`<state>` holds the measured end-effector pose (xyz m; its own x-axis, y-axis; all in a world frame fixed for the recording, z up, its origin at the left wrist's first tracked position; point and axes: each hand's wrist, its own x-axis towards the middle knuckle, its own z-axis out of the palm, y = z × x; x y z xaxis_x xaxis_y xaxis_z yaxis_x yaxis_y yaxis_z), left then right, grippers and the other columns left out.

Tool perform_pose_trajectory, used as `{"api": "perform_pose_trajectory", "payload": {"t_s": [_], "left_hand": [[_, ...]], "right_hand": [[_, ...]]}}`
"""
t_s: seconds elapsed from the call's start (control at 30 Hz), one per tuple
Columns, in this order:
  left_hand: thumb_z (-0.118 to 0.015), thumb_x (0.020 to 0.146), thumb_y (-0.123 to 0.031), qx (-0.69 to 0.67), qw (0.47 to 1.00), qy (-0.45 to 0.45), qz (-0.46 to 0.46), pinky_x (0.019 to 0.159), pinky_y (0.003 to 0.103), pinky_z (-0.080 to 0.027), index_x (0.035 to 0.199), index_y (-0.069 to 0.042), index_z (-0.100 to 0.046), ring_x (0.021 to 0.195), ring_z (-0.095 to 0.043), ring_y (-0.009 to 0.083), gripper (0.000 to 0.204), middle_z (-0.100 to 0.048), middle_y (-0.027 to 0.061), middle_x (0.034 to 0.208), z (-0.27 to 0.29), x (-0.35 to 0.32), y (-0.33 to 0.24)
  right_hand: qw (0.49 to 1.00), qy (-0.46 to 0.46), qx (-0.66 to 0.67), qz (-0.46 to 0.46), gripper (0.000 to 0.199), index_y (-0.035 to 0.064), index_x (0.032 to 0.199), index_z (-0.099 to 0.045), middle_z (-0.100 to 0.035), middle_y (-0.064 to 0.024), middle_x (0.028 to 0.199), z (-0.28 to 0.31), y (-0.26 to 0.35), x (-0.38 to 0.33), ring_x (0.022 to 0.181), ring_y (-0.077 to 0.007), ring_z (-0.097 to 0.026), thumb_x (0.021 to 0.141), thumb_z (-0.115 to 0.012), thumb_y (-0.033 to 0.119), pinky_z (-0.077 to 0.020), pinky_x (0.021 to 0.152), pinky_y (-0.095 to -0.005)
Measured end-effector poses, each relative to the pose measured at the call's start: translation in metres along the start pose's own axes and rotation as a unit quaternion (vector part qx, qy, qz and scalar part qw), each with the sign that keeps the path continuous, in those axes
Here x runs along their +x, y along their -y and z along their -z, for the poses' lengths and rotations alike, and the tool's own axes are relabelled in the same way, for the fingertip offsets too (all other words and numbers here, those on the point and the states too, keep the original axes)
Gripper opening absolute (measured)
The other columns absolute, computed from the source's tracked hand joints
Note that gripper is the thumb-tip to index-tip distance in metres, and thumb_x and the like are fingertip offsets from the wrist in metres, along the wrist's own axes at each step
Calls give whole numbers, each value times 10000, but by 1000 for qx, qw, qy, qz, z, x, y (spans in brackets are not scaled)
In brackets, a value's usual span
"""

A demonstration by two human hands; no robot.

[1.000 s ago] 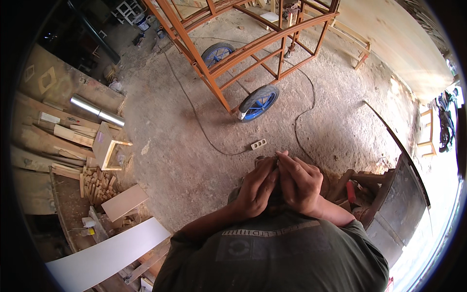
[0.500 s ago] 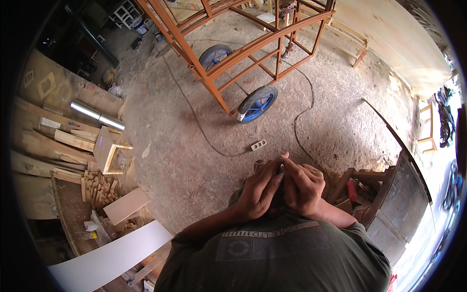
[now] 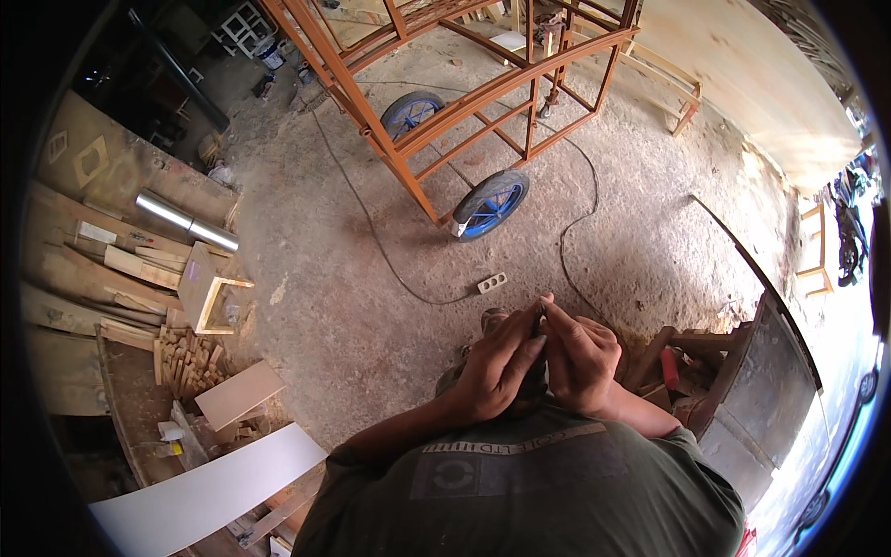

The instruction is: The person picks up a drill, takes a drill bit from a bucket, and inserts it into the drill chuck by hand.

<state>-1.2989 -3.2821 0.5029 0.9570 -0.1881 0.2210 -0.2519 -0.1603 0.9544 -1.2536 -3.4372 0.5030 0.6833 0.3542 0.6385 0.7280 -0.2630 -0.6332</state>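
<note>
In front of my chest, my left hand (image 3: 501, 365) and my right hand (image 3: 580, 360) are drawn together, fingertips meeting. The left fingers are bent and pressed against the thumb. On the right, the index finger points forward while the others curl in. A tiny dark spot shows between the fingertips; whether it is a small object or a shadow I cannot make out. Just beyond the hands, a white socket strip (image 3: 492, 283) with a cable lies on the concrete floor (image 3: 325, 269).
A rust-brown metal cart frame (image 3: 399, 172) on blue-rimmed wheels (image 3: 492, 206) stands ahead. At the left are wood offcuts (image 3: 190, 360), a white board (image 3: 218, 487) and a shiny metal tube (image 3: 186, 221). A grey metal-sided bin (image 3: 742, 408) with a red object (image 3: 670, 368) is at my right.
My fingertips have shifted very slightly, and the dark spot between them shows a little more. Outside at the far right, a bluish vehicle with wheels now shows.
</note>
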Motion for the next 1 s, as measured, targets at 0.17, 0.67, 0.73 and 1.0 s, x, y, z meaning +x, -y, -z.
{"api": "perform_pose_trajectory", "payload": {"t_s": [0.17, 0.67, 0.73, 1.0], "left_hand": [[-443, 1016, -97, -15, 1000, 1, 10, 1049, 385, -390, 1430, 67, -359, 1265, -514, 350, 453, -486, 244, 1384, 6, 0, 5], [-696, 854, -21, -36, 997, -58, 21, 799, 317, -531, 1290, 14, -536, 943, -661, 203, 466, -620, 119, 1039, 16, -1, 7], [-725, 827, -20, -29, 997, -60, 32, 766, 293, -532, 1255, 16, -548, 931, -663, 186, 464, -619, 115, 1031, 17, -2, 7], [-765, 778, -35, 40, 996, -72, 25, 698, 323, -524, 1167, 6, -550, 870, -641, 214, 447, -560, 122, 984, 14, -2, 4]], "right_hand": [[999, -8, 29, -30, 377, -102, 1150, -603, -675, -163, 789, -6, -3, 3, 557, -237, -635, 773, -617, -107, -495, 541, -314], [998, 6, 29, -58, 340, -68, 1152, -619, -665, -163, 760, -4, 5, 8, 598, -277, -665, 812, -606, -86, -518, 576, -334], [997, 16, 44, -67, 339, -67, 1142, -627, -666, -160, 753, -3, 5, 8, 590, -277, -662, 803, -615, -73, -517, 575, -337], [996, 53, 2, -70, 354, -56, 1117, -644, -666, -125, 714, 1, 8, 11, 543, -253, -639, 765, -647, -19, -492, 539, -332]]}}
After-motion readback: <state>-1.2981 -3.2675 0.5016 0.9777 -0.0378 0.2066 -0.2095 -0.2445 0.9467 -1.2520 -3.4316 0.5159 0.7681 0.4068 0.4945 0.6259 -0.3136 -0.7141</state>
